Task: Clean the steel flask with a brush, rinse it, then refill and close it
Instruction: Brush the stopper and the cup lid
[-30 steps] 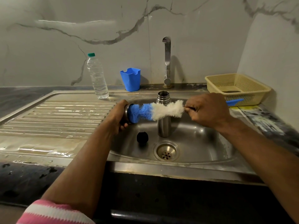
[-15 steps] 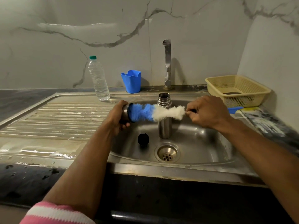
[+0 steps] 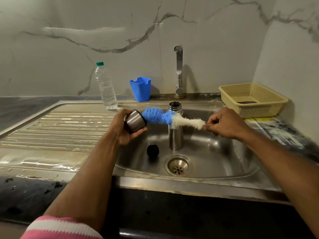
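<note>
Two hands are raised over the sink (image 3: 224,173). A steel cup (image 3: 135,120) is gripped in the left hand (image 3: 126,129), fingers curled round it, its mouth turned toward the brush (image 3: 169,118). The blue bristle end is seen at the cup's rim, while the wire stem is pinched by the right hand (image 3: 226,125). The steel flask (image 3: 175,135) is stood upright and uncapped in the basin, behind the brush, with a black stopper (image 3: 152,150) lying near the drain (image 3: 178,165).

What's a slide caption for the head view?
Left hand holds steel cup; right hand works brush at it, over sink.
</note>
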